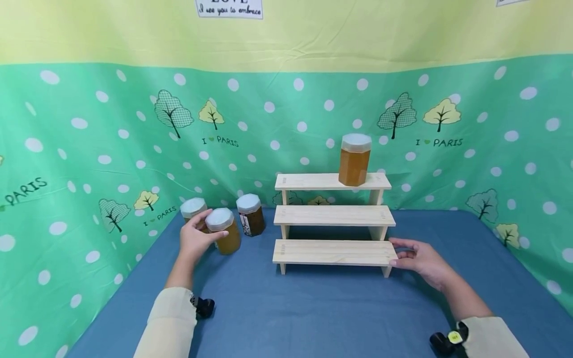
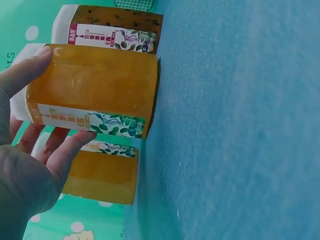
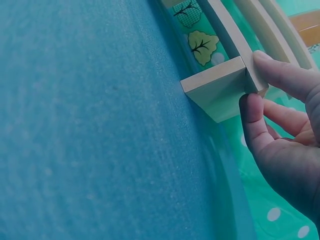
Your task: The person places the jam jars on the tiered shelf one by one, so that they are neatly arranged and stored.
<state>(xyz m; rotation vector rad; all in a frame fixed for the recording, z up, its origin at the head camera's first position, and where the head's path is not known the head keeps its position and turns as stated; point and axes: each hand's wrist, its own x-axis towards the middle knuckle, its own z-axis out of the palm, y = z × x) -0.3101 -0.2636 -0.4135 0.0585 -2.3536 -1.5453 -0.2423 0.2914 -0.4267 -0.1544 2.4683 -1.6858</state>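
My left hand [image 1: 195, 238] is around a jar of amber jam [image 1: 229, 239], with the thumb on one side near the white lid and the fingers on the other. In the left wrist view this jar [image 2: 92, 80] stands upright on the cloth, its label partly visible. A second amber jar [image 2: 102, 175] is beyond the fingers, and a dark jar [image 1: 252, 216] stands to the right. My right hand [image 1: 423, 261] pinches the right end of the lowest board of a three-step wooden shelf [image 1: 333, 252]. In the right wrist view, thumb and fingertips touch the board's corner.
Another amber jar [image 1: 355, 161] stands on the top step, right of its middle. A blue cloth [image 1: 322, 313] covers the table. A green dotted curtain [image 1: 291, 114] hangs behind and at both sides.
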